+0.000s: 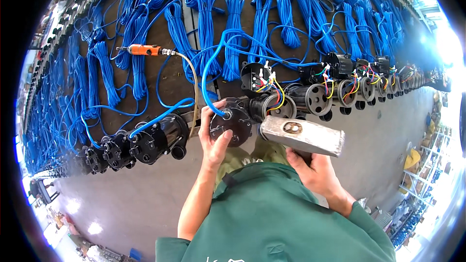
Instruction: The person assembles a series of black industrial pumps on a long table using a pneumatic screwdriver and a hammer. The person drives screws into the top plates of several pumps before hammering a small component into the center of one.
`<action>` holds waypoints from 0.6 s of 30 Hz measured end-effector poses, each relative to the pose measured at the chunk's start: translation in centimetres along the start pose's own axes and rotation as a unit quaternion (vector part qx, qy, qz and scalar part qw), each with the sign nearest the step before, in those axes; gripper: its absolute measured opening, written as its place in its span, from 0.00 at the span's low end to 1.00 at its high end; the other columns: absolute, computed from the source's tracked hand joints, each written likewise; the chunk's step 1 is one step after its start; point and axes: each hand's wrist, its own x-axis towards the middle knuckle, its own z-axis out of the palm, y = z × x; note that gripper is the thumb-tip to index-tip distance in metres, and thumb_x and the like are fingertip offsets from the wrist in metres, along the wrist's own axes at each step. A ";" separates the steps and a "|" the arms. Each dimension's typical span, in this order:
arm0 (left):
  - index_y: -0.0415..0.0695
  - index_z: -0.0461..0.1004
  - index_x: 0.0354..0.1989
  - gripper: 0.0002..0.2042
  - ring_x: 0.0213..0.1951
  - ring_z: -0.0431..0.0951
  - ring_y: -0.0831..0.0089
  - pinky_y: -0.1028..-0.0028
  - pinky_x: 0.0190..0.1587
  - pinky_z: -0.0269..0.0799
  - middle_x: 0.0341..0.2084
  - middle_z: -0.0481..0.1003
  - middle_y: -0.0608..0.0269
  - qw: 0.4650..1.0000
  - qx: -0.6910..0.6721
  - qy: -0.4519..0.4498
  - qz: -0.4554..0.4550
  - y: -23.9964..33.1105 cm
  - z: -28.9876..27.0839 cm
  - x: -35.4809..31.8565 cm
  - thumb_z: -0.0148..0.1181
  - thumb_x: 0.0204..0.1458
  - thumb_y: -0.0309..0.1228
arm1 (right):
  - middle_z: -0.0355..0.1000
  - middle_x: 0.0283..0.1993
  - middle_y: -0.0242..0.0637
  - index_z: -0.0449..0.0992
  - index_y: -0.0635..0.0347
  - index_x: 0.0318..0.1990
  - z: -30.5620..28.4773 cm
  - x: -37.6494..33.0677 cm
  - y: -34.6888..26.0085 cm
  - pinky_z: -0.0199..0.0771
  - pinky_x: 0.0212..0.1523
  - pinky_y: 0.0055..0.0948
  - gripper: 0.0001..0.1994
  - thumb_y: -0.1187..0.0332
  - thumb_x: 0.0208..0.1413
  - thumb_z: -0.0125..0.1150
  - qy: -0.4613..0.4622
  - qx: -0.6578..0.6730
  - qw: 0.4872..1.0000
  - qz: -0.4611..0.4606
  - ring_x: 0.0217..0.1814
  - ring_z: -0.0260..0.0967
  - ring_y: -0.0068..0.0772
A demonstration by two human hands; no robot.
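My left hand (216, 138) is closed round the rim of a round black end cap (232, 125), thumb across its face. A blue cable (209, 80) enters that cap and arches up over the bench. In my right hand (313, 170) is a hammer (302, 136) with a blocky, worn metal head, held just right of the cap; its handle is mostly hidden. Directly beside the cap lies an open black motor housing (274, 106) with coloured wires coming out. Left of my left hand is a capped black motor (160, 138) with its own blue cable.
Several open motor housings (318, 99) line the bench edge to the right, and capped ones (116, 150) to the left. Bundled blue cables (206, 24) cover the bench (170, 77). An orange air screwdriver (145, 50) with a tan hose (194, 77) lies among them. Shelves (427, 165) stand at right.
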 end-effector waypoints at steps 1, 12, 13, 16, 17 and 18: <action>0.35 0.69 0.62 0.36 0.58 0.73 0.62 0.64 0.62 0.69 0.56 0.68 0.53 1.000 -0.010 0.001 0.000 0.2 0.2 0.1 0.68 0.51 0.49 | 0.69 0.38 0.24 0.73 0.66 0.52 0.1 0.4 -0.4 0.67 0.37 0.21 0.11 0.71 0.67 0.62 -0.005 -0.013 1.000 0.010 0.35 0.61 0.15; 0.37 0.69 0.61 0.32 0.59 0.70 0.61 0.64 0.62 0.66 0.57 0.67 0.52 0.995 0.066 -0.009 0.074 -0.2 -1.0 0.1 0.69 0.49 0.38 | 0.78 0.34 0.54 0.76 0.66 0.47 1.8 3.4 -2.8 0.75 0.38 0.44 0.13 0.65 0.63 0.64 -0.015 -0.251 0.968 0.025 0.36 0.77 0.59; 0.38 0.68 0.62 0.33 0.60 0.69 0.59 0.63 0.64 0.66 0.59 0.66 0.52 0.992 0.091 -0.006 0.089 -0.3 -1.3 0.0 0.69 0.48 0.38 | 0.77 0.32 0.55 0.76 0.67 0.46 1.6 3.4 -3.3 0.74 0.36 0.44 0.14 0.64 0.63 0.64 -0.010 -0.244 0.970 -0.004 0.33 0.76 0.58; 0.40 0.65 0.66 0.40 0.65 0.66 0.54 0.57 0.67 0.63 0.65 0.62 0.48 0.990 0.058 0.019 0.131 0.0 -1.6 -0.1 0.74 0.45 0.43 | 0.78 0.31 0.49 0.77 0.68 0.47 1.5 2.3 -7.7 0.75 0.36 0.36 0.14 0.65 0.63 0.65 0.003 -0.257 0.966 -0.026 0.30 0.78 0.45; 0.41 0.62 0.69 0.49 0.66 0.65 0.52 0.53 0.68 0.62 0.68 0.60 0.47 0.984 0.085 0.015 0.157 -0.5 -2.0 0.1 0.78 0.40 0.51 | 0.74 0.27 0.34 0.76 0.69 0.49 2.2 2.3 -8.6 0.64 0.27 0.30 0.12 0.70 0.64 0.63 0.020 -0.203 0.971 -0.128 0.26 0.64 0.22; 0.41 0.64 0.67 0.53 0.65 0.67 0.51 0.52 0.67 0.63 0.65 0.64 0.48 0.966 0.133 0.000 0.222 -0.6 -2.4 0.3 0.82 0.32 0.53 | 0.75 0.31 0.35 0.77 0.68 0.50 2.3 1.8 -7.6 0.67 0.31 0.29 0.11 0.70 0.64 0.62 0.017 -0.301 0.938 -0.171 0.30 0.67 0.22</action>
